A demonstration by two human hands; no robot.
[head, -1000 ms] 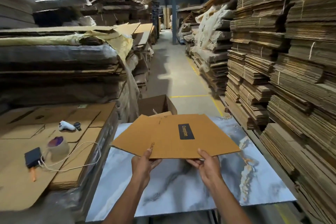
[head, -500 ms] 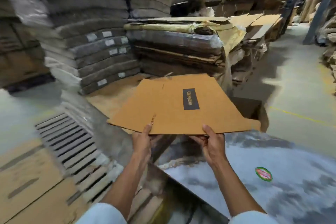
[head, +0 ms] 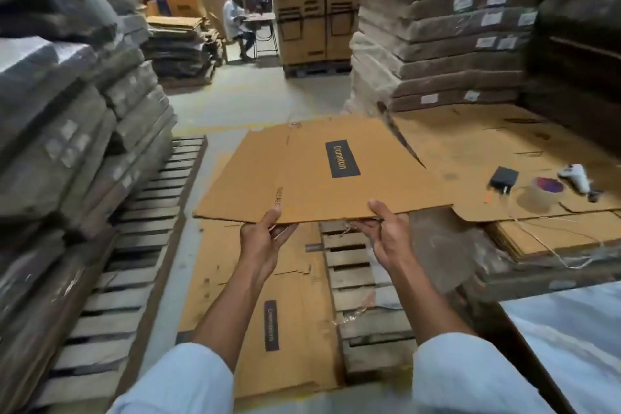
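At frame centre I have the flattened Crompton carton level, left hand and right hand each pinching its near edge, thumbs on top, presumably to lay it squarely on the flat carton lower down on the pallet.

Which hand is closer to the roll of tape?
Right. The right hand holds the flat carton, with the tape roll off to its right; the left hand holds it farther left.
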